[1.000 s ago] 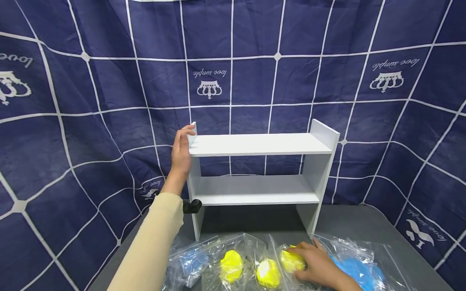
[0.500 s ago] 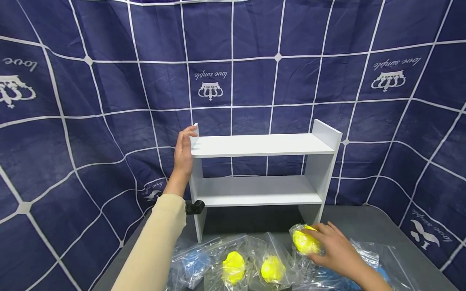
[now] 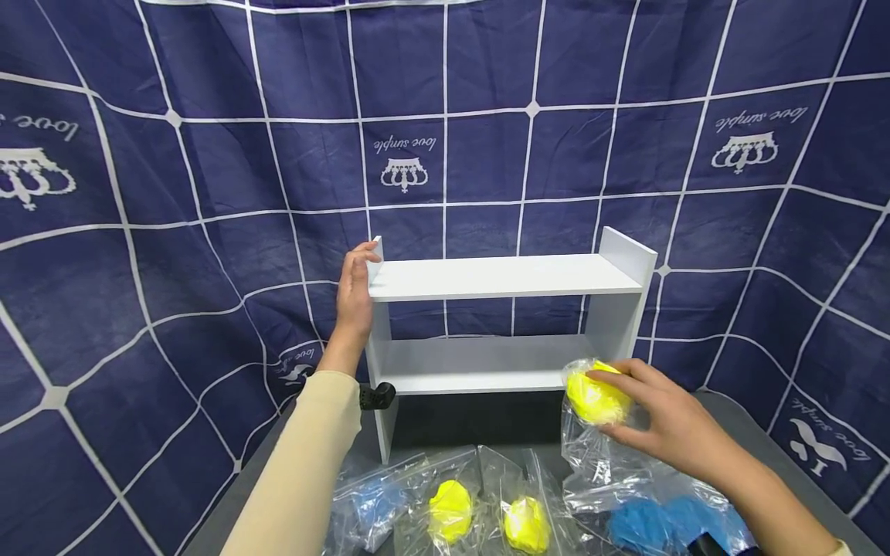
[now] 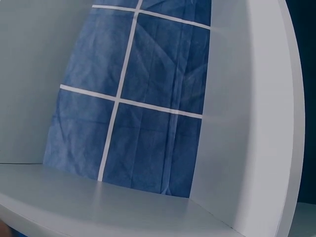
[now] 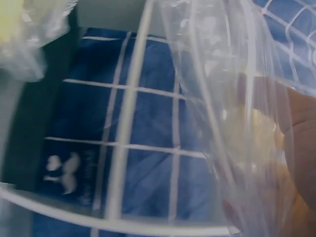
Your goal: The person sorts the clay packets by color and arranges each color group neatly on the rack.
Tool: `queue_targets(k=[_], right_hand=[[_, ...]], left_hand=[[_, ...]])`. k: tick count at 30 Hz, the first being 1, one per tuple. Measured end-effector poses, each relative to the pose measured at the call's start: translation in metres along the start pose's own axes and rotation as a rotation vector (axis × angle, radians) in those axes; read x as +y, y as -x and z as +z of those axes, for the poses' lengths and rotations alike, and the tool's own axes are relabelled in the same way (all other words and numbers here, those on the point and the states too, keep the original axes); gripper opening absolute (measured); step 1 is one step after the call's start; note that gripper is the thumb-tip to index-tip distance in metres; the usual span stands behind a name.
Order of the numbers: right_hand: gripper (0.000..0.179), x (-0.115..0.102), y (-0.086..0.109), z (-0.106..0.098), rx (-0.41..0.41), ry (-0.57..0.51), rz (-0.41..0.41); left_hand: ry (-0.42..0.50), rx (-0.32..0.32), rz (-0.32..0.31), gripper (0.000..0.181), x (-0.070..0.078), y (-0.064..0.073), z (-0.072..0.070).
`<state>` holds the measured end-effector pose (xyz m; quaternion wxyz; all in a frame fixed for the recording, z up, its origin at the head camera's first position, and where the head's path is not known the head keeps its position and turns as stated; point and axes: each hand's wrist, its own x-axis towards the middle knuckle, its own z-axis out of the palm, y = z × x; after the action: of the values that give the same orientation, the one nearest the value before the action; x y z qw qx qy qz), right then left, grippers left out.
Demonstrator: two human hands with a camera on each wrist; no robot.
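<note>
My right hand (image 3: 670,421) pinches a bagged yellow lump (image 3: 594,394) between thumb and fingers, in front of the right end of the white shelf unit's lower board. The clear plastic bag (image 3: 591,448) hangs loose beneath the lump; in the right wrist view this plastic (image 5: 217,98) covers much of the fingers. My left hand (image 3: 354,297) grips the upper left side panel (image 3: 376,266) of the white shelf unit (image 3: 507,278), fingertips over its edge. The left wrist view shows mostly boards and panels (image 4: 229,118), with almost none of that hand.
Two more bagged yellow lumps (image 3: 450,511) lie on the grey table (image 3: 480,432) before the shelf. A bag with something blue (image 3: 378,502) is at their left, more blue bagged stuff (image 3: 667,525) at the right. A navy checked cloth (image 3: 487,162) hangs behind.
My right hand has picked the bagged yellow lump off the table and raised it to about the lower board's height. My left hand stays on the shelf's left panel.
</note>
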<state>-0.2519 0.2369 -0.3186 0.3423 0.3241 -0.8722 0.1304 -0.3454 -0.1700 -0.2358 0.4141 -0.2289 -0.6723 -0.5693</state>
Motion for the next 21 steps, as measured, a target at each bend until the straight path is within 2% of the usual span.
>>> queue_targets(k=[7, 10, 13, 16, 21], right_hand=[[0.081, -0.013, -0.048, -0.036, 0.08, 0.017, -0.089], [0.08, -0.013, -0.069, -0.046, 0.103, 0.002, -0.093], [0.074, -0.008, -0.091, -0.052, 0.112, -0.018, -0.052], [0.068, 0.0, -0.111, -0.054, 0.092, -0.014, 0.034], [0.059, 0.018, -0.134, -0.052, 0.072, 0.013, 0.147]], left_hand=[[-0.003, 0.01, 0.016, 0.031, -0.003, 0.001, 0.003], [-0.008, 0.023, 0.022, 0.031, -0.008, 0.001, 0.003], [-0.007, 0.039, 0.032, 0.031, -0.023, -0.002, 0.002], [-0.002, 0.049, 0.046, 0.031, -0.038, -0.007, 0.0], [0.008, 0.041, 0.08, 0.032, -0.046, -0.009, 0.0]])
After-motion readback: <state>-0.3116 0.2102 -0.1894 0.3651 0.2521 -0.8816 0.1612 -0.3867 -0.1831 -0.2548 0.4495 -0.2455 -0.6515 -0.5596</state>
